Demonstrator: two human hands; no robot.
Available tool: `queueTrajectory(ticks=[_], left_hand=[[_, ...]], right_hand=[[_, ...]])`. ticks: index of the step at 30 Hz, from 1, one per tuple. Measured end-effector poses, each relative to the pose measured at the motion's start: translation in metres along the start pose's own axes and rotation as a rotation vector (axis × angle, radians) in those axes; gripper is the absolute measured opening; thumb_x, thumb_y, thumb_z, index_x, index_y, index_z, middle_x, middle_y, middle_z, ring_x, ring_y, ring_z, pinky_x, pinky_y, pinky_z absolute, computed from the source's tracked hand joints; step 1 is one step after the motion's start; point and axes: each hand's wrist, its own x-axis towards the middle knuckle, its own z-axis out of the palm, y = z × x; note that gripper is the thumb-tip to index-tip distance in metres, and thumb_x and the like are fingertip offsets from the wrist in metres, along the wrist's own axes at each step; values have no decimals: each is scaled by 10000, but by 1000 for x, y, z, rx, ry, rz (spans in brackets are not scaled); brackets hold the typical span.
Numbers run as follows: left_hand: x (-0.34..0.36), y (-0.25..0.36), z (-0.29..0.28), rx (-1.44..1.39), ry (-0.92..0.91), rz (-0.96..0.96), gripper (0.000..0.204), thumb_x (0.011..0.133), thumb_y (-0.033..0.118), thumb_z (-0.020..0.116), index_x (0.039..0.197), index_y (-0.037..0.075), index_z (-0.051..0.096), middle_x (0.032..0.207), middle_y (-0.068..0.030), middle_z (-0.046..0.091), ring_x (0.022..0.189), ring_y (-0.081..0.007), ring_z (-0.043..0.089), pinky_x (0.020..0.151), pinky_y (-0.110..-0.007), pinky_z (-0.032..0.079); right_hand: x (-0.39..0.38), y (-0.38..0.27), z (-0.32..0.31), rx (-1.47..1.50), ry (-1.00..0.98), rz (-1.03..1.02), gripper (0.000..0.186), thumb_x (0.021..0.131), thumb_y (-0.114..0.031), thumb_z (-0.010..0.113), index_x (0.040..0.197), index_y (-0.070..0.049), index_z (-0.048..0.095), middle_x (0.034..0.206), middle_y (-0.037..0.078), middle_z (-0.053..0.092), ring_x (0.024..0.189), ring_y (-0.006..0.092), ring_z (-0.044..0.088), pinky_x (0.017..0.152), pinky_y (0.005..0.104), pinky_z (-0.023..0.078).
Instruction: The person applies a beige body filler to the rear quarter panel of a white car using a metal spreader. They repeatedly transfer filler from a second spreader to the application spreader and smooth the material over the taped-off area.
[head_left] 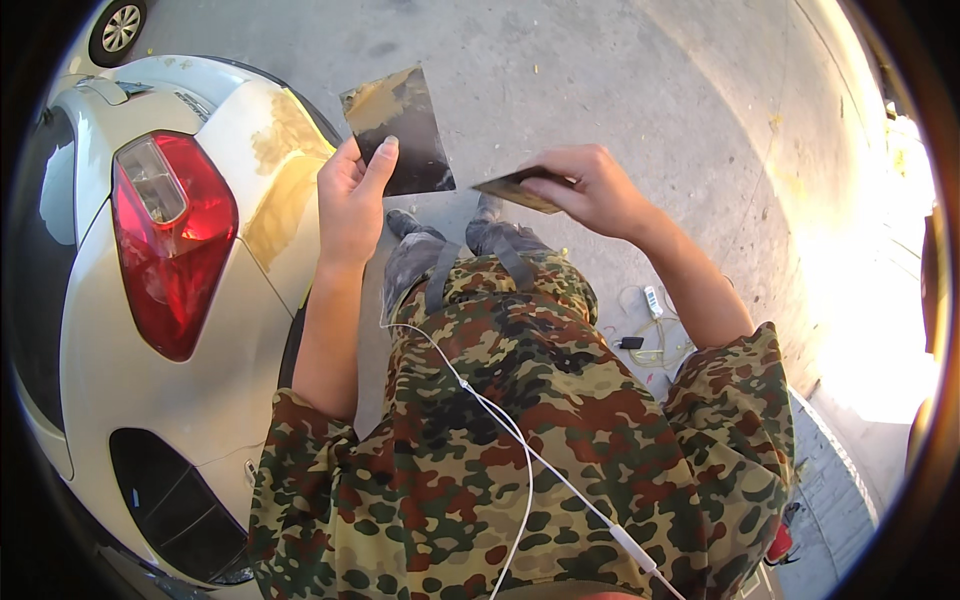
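Note:
My left hand [355, 195] grips a dark rectangular putty board [425, 145] by its lower left corner, thumb on top. Tan putty [390, 95] is smeared over the far end of that board. To the right, my right hand [590, 190] pinches a thin, flat putty spreader [525, 188], tilted nearly edge-on, with some tan on its underside. A small gap separates the spreader from the board. Left of my left hand is the pale car's rear corner [200, 400], where a dried tan filler patch [280, 205] covers part of the panel beside the red tail light [175, 245].
A white power strip [653, 302], a black adapter [631, 343] and loose cords lie on the concrete floor [600, 60] to my right. A white cable [520, 440] hangs down my camouflage smock. Another car's wheel [118, 28] shows at the far left. Bright sunlight falls at right.

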Motion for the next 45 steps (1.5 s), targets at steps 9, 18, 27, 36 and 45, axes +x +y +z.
queueTrajectory(ticks=[9,18,27,36,45], left_hand=[[-13,-15,33,-367,-40,-172,160,1030,117,696,1137,0,672,986,-29,673,851,-112,619,756,-285,508],[-7,-31,28,-254,237,-121,274,1003,207,769,821,61,626,705,47,576,614,-40,498,558,-239,433],[-32,-42,66,-59,215,191,212,1039,169,722,912,3,683,889,9,684,765,-25,588,681,-219,504],[-30,-27,50,-563,-173,-349,173,1069,142,633,1135,-14,667,1060,-93,746,923,-157,751,790,-318,648],[-29,-32,38,-681,-162,-536,196,1074,125,609,1190,-24,660,1134,-112,750,1003,-190,757,853,-361,655]], right_hand=[[13,6,43,1126,629,260,291,1061,-190,680,1243,33,725,1075,50,740,955,95,649,853,280,543],[-11,15,42,-141,111,95,284,981,-11,659,1255,-21,734,971,174,759,833,302,725,740,382,566],[8,16,105,-292,443,180,240,1004,-99,629,1213,-30,725,937,220,745,793,385,710,700,400,575],[10,84,48,1181,418,562,364,1073,-333,626,1205,3,669,961,75,739,789,162,692,673,318,543],[11,50,56,771,178,351,576,1026,-251,728,1464,71,537,1113,69,751,929,93,675,834,278,573]])
